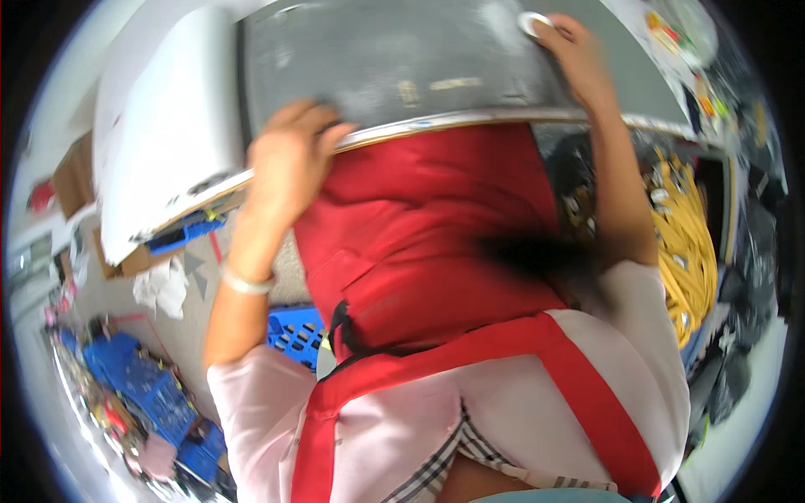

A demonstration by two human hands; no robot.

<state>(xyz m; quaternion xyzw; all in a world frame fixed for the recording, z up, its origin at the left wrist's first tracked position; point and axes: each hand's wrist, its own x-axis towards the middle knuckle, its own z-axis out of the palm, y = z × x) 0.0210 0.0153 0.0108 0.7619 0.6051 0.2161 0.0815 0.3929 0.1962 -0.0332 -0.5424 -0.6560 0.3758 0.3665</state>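
A dark grey board (377, 59) with scuffs and pale marks lies on the worktable in front of me. My left hand (293, 147) rests at its near left corner, by the table edge. Its fingers are bent and slightly blurred, and the thumb stands apart from them. Toward the far right of the board, my right hand (579, 63) pinches a small white round piece (527, 23) that looks like a ring or disc. The piece is at the board's surface; whether it touches cannot be made out.
White sheet material (172, 126) curves over the table's left part. Yellow straps (683, 243) hang in a bundle at the right, near black plastic bags (738, 335). Blue crates (138, 386) stand on the floor at lower left, and a blue basket (295, 331) sits by my left side.
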